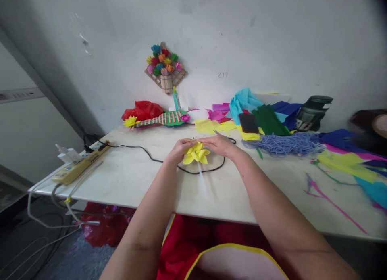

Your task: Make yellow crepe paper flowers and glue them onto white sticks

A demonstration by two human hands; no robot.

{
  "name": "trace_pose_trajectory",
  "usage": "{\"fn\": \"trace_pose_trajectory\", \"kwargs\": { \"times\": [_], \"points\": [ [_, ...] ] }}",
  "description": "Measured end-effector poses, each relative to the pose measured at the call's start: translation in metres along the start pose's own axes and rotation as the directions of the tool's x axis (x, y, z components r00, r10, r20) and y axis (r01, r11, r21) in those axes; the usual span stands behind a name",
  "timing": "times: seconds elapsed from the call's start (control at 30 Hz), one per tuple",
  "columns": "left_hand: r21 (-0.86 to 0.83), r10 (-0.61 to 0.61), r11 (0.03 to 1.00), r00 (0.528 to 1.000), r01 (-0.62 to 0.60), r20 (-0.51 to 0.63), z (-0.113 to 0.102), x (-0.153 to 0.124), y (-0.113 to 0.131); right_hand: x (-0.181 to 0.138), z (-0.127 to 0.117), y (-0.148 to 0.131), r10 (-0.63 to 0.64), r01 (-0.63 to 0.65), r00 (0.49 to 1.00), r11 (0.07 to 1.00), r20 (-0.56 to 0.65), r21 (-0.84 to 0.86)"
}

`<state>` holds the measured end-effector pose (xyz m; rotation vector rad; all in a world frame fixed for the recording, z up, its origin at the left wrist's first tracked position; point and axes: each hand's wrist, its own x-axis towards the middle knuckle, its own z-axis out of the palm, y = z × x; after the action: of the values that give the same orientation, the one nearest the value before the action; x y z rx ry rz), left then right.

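Note:
A yellow paper flower [196, 153] with pointed petals is held between my two hands over the middle of the table. My left hand [181, 149] has its fingers closed at the flower's far left edge. From the other side, my right hand [218, 145] reaches over with its fingers bent against the flower's far right edge. The fingertips are partly hidden behind the petals. Below the flower a translucent white stick [202, 178] points towards me; its far end is hidden. Scissors [231, 140] lie just beyond my right hand, partly covered by it.
A black cord [145, 149] runs from the power strip [80, 163] and loops beneath my hands. At the back lie a green paper instrument [169, 118], a phone [248, 123] and coloured crepe paper [270, 119]. Blue-violet strands [284, 145] and a dark cup [313, 112] are at right.

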<state>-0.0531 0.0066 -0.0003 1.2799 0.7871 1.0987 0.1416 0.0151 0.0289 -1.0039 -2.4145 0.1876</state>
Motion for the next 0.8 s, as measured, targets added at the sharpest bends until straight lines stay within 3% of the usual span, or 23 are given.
{"fn": "trace_pose_trajectory", "kwargs": {
  "times": [0.23, 0.47, 0.8],
  "points": [
    [-0.018, 0.001, 1.0, 1.0, -0.001, 0.011, 0.0004, 0.0003, 0.0006, 0.0006, 0.0006, -0.0014, -0.011, 0.012, 1.0, 0.999, 0.005, -0.031],
    [-0.018, 0.017, 1.0, 1.0, -0.016, 0.018, -0.0002, 0.0021, -0.0006, 0.004, 0.0032, -0.0059, 0.084, -0.088, 0.995, 0.992, -0.046, -0.089],
    [-0.015, 0.028, 1.0, 0.999, -0.027, 0.029, -0.0021, 0.0031, -0.0026, 0.0083, 0.0082, -0.0056, 0.014, -0.024, 0.997, 0.989, -0.07, -0.147]
  ]
}}
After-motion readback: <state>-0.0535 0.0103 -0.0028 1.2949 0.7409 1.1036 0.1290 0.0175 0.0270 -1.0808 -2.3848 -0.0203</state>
